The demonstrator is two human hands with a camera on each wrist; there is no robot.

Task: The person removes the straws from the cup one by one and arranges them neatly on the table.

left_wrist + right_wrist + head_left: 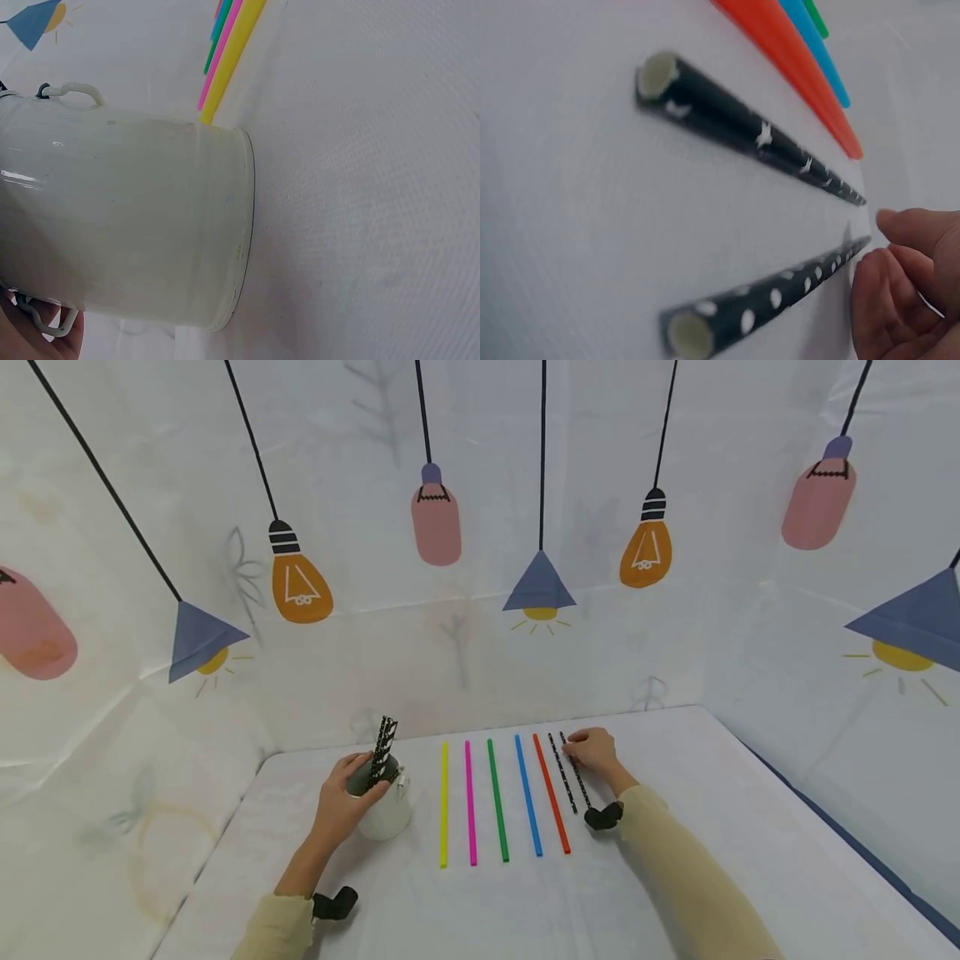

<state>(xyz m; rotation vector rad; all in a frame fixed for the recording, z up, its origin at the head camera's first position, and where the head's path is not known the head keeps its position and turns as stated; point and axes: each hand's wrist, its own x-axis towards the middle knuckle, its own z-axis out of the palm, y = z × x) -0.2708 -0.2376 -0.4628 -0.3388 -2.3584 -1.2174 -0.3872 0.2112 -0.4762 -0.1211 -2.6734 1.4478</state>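
My left hand (337,806) grips a white enamel pot (386,820) by its upper part, thumb across the rim. Several black-and-white patterned paper straws (383,747) stand in it, leaning slightly right. In the left wrist view, the pot's pale side (142,217) fills the left, with fingers by a small handle. My right hand (596,753) is at the far end of a black straw with white dots (780,295), which lies flat. Thumb and fingers are apart there, on either side of the straw's tip. Beside it lies a black straw with white stars (727,120).
Yellow (444,806), pink (470,802), green (498,802), blue (528,797) and orange-red (552,793) straws lie in a spaced row between the hands. A white cloth covers the table (480,918). Behind stands a white sheet wall (480,668) with printed lamps.
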